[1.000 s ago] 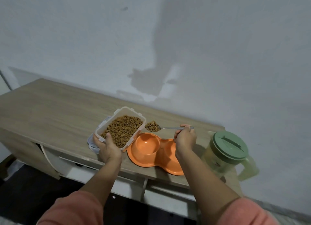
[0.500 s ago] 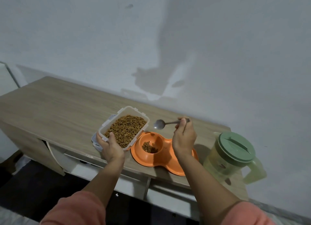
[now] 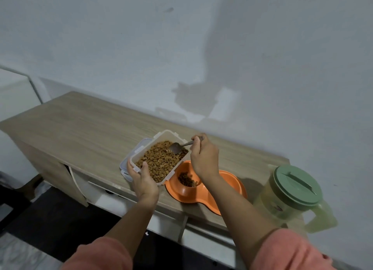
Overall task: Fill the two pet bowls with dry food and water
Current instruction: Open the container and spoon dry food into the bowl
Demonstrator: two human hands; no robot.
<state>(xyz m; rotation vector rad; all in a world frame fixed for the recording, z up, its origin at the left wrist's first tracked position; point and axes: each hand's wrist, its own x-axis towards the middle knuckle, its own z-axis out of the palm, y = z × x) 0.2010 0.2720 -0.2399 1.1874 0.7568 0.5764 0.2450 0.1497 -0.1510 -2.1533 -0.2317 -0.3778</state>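
Observation:
An orange double pet bowl (image 3: 226,189) lies on the wooden table. Its left well holds a small heap of brown dry food (image 3: 186,179); my right forearm covers most of the right well. A clear plastic container (image 3: 165,135) full of dry food stands just left of the bowl, tilted up at its near end. My left hand (image 3: 142,182) grips its near corner. My right hand (image 3: 204,156) pinches the handle of a metal spoon (image 3: 177,147), whose bowl dips into the food at the container's far right corner. A pitcher (image 3: 290,199) with a green lid stands at the right.
The wooden table (image 3: 80,124) runs along a pale wall, with bare top to the left of the container. The container's lid (image 3: 139,149) lies under it. The pitcher stands near the table's right end. Dark floor lies below the front edge.
The spoon tipped its load into the left well of the orange bowl, then my right hand swung it back left into the container. My left hand kept its hold.

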